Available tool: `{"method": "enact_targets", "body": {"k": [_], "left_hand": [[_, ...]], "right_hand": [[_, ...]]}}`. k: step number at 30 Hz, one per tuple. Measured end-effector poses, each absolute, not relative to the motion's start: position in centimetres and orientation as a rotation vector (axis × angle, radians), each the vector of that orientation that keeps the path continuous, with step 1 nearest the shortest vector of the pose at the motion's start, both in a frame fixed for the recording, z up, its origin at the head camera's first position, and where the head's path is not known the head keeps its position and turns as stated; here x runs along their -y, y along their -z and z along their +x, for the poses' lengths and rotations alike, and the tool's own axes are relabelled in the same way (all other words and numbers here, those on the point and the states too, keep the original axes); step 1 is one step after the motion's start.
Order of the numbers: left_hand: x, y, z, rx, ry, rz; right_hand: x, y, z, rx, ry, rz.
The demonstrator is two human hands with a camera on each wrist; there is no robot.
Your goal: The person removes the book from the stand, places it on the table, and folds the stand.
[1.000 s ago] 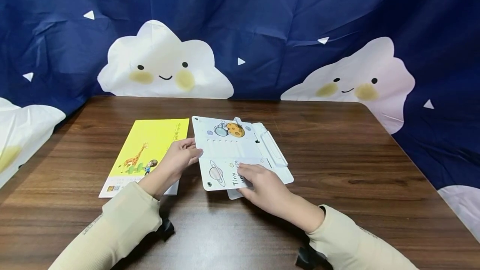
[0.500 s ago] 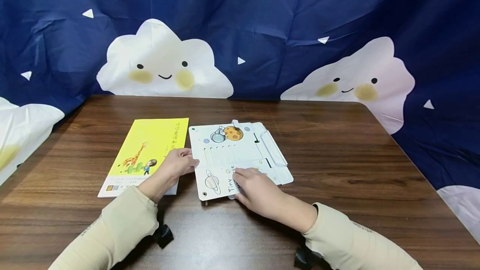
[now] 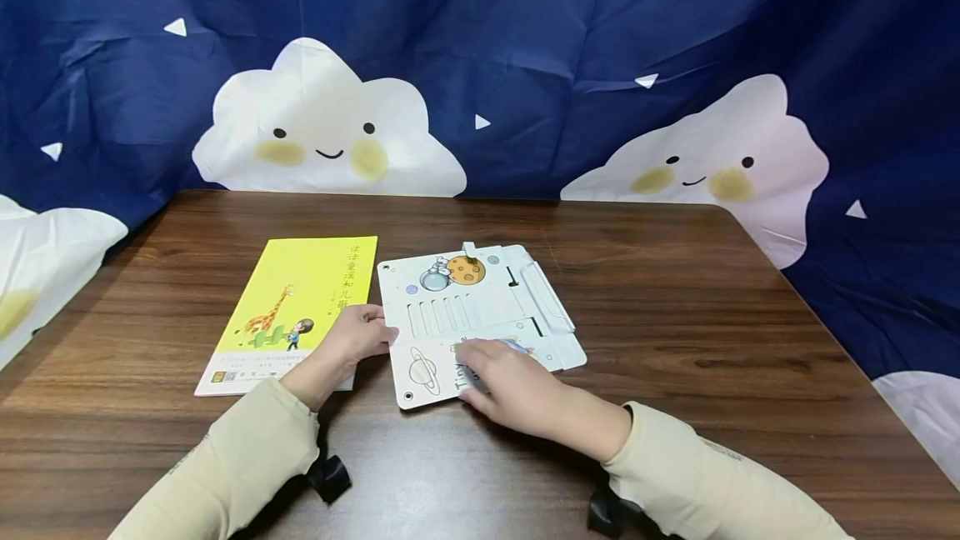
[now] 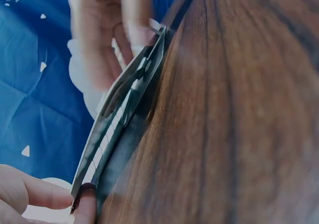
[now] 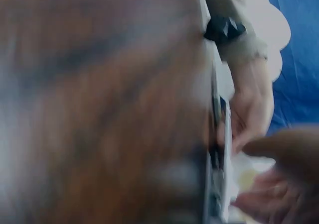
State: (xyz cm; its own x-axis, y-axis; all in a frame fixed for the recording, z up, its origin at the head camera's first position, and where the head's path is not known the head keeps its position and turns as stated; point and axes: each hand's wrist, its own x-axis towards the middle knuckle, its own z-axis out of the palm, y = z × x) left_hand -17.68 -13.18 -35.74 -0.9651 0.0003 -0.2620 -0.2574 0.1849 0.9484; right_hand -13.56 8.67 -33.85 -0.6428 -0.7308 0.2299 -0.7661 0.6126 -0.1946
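Note:
A white folding book stand (image 3: 442,319) lies nearly flat on the table, printed with an astronaut, a ringed planet and the word Tiny. My left hand (image 3: 354,338) pinches its left edge; in the left wrist view the thumb and a finger (image 4: 87,204) sit on opposite sides of the panel. Over the front part of the stand rests my right hand (image 3: 513,386), fingers extended across the print and thumb near the front edge. That hand is blurred in the left wrist view. From the side, a narrow gap shows between the stand's upper panel (image 4: 97,124) and its lower part.
Left of the stand lies a yellow book (image 3: 307,273) with a giraffe on its cover, partly behind the left hand. Both rest on a dark brown wooden table (image 3: 675,307). A blue curtain (image 3: 525,32) with smiling clouds hangs behind the table.
The raised left side of the stand's panel has come down toward the table, the left hand lowering with it. The right hand has slid slightly left over the panel.

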Motion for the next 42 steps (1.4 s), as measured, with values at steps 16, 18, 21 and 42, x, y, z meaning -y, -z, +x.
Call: {"method": "enact_targets", "body": {"k": [16, 18, 21, 42], "left_hand": [[13.0, 36.0, -17.7, -2.305, -1.833, -0.233], [13.0, 35.9, -17.6, -2.318, -1.823, -0.238], [12.8, 35.8, -17.6, -2.348, -1.791, -0.231], [12.4, 35.3, -20.3, -2.533, -1.463, -0.22]], "right_hand": [[-16.6, 33.3, -17.9, 2.793, -0.632, 0.766], [-17.4, 33.8, -18.0, 2.836, -0.664, 0.772], [-18.1, 34.4, -18.1, 2.867, -0.72, 0.796], [-18.9, 35.0, -16.1, 2.937, -0.82, 0.867]]}}
